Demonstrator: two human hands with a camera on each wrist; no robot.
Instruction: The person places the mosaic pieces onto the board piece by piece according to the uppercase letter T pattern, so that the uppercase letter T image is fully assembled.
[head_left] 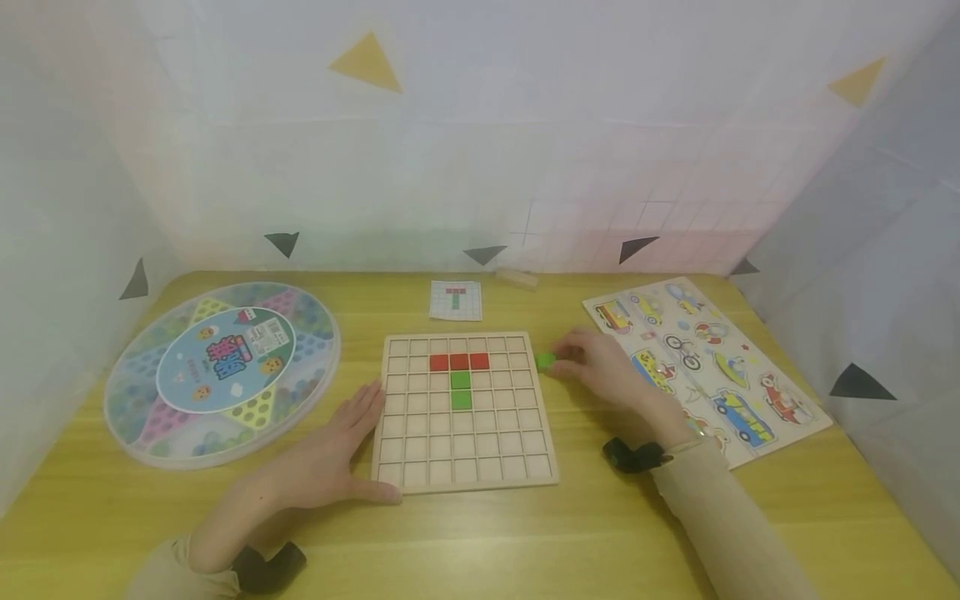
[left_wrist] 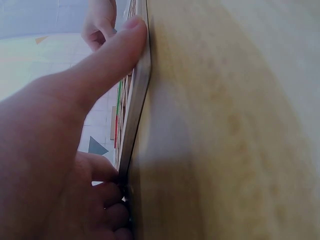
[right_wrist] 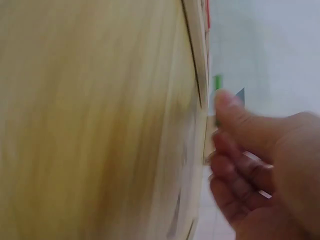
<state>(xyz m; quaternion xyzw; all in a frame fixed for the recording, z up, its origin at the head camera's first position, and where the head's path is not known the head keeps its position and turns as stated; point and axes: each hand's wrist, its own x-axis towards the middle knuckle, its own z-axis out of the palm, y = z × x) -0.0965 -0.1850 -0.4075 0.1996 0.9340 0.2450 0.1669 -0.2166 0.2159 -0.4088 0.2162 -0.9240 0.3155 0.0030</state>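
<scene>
A square wooden grid board [head_left: 487,448] lies on the table. Three red square blocks [head_left: 459,362] form a row in it, and two green blocks [head_left: 461,390] run down from the middle one. My left hand [head_left: 322,458] rests at the board's near left corner, its fingers along the left side and its thumb [left_wrist: 117,50] against the near edge. Just off the board's right side, my right hand [head_left: 603,367] pinches a green block [head_left: 545,362] between thumb and fingertips. That block [right_wrist: 218,82] is partly hidden by the thumb in the right wrist view.
Behind the board lie a small card [head_left: 442,311] printed with a red and green T and a pale wooden piece [head_left: 517,278]. A round Chinese checkers set [head_left: 225,375] sits left. On the right, a wooden vehicle-picture board [head_left: 708,367] lies partly under my right forearm.
</scene>
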